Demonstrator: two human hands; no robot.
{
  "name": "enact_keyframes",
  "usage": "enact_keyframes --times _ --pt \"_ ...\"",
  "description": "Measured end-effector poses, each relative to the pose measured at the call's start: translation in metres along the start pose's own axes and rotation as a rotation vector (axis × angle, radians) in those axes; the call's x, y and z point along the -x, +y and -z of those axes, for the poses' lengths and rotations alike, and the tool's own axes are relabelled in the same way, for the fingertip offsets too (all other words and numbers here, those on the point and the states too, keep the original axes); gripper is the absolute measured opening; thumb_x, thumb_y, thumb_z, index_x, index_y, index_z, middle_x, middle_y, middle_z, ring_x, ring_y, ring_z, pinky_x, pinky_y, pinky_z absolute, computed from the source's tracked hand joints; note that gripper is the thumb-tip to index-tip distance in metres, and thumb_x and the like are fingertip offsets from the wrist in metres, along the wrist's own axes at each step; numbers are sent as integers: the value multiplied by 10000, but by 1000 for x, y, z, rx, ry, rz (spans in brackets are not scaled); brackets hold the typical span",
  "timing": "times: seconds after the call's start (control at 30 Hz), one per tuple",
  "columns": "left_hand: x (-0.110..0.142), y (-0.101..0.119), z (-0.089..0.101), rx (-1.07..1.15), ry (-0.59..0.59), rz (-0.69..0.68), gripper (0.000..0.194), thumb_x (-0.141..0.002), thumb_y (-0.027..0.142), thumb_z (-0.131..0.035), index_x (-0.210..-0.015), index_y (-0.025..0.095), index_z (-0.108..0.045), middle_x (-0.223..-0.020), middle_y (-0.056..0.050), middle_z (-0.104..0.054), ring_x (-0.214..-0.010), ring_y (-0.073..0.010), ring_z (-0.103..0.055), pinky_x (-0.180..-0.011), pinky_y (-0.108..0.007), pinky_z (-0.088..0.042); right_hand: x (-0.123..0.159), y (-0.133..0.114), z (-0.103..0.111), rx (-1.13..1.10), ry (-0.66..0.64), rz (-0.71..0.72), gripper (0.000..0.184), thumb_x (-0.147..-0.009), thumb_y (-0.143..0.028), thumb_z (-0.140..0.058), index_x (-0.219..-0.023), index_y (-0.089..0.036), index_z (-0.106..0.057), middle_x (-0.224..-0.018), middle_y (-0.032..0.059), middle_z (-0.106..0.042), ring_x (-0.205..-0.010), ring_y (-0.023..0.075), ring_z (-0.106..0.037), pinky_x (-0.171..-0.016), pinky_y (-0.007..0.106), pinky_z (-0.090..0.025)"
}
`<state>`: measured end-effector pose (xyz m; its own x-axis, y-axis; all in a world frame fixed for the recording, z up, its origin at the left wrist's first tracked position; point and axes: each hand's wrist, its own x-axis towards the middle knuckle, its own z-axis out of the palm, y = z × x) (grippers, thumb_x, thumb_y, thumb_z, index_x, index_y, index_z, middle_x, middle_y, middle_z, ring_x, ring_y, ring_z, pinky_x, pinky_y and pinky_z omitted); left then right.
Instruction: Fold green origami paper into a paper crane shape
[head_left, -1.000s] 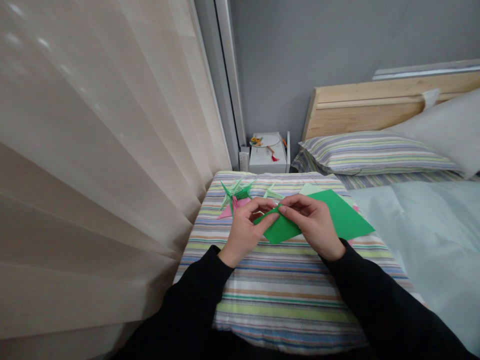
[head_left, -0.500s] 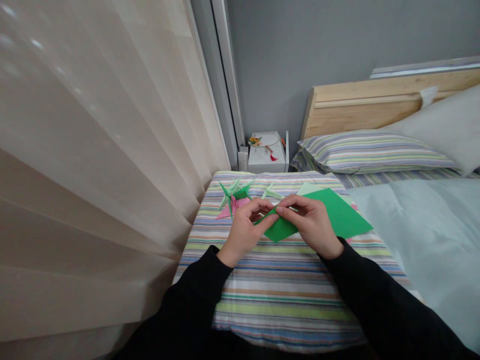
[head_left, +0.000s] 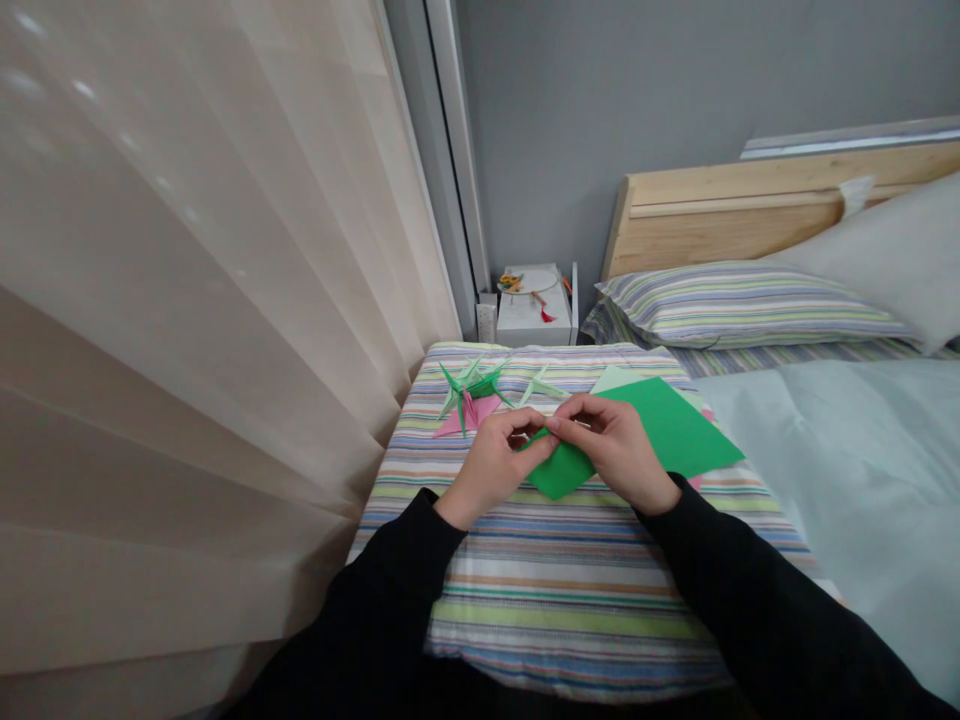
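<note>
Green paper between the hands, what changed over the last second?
The fingertips of the right hand moved slightly left and toward the body; the near corner of the held green paper came slightly closer too. The left hand stayed about where it was, and neither hand let go. The green sheet to the right and folded paper figures stayed put.

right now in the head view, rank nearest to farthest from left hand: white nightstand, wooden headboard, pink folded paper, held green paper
1. Held green paper: touching the left hand
2. Pink folded paper: just beyond, slightly left
3. White nightstand: ahead, beyond the striped cloth
4. Wooden headboard: farther back, right side
</note>
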<state>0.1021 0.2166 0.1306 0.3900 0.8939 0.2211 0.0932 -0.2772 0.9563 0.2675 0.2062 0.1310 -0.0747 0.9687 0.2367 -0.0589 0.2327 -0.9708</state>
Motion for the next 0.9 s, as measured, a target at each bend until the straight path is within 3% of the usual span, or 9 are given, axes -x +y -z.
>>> enact_keyframes --times 0.27,0.53,0.9 --pt "-8 -9 2 98 145 -5 253 -773 393 -764 -767 151 -691 -721 -9 -627 -698 -147 -575 -630 -245 -468 -2 6 1 87 41 114 235 -793 -381 -783 -820 -209 -625 -794 4 -649 -750 167 -625 -714 308 -512" --pt "-11 -14 6 -3 213 -96 203 -805 350 -749 -723 165 -763 -685 -25 -694 -689 -172 -594 -670 -290 -469 -2 6 3 80 16 76 217 -797 -367 -766 -795 -205 -620 -777 1 -631 -720 159 -592 -661 292 -472" --pt "-9 -13 7 -76 211 -193 173 -838 279 -728 -713 175 -785 -685 -40 -709 -697 -176 -609 -700 -306 -463 -1 7 3 97 -20 99 196 -833 -374 -742 -802 -209 -642 -804 10 -650 -759 174 -612 -707 312 -497"
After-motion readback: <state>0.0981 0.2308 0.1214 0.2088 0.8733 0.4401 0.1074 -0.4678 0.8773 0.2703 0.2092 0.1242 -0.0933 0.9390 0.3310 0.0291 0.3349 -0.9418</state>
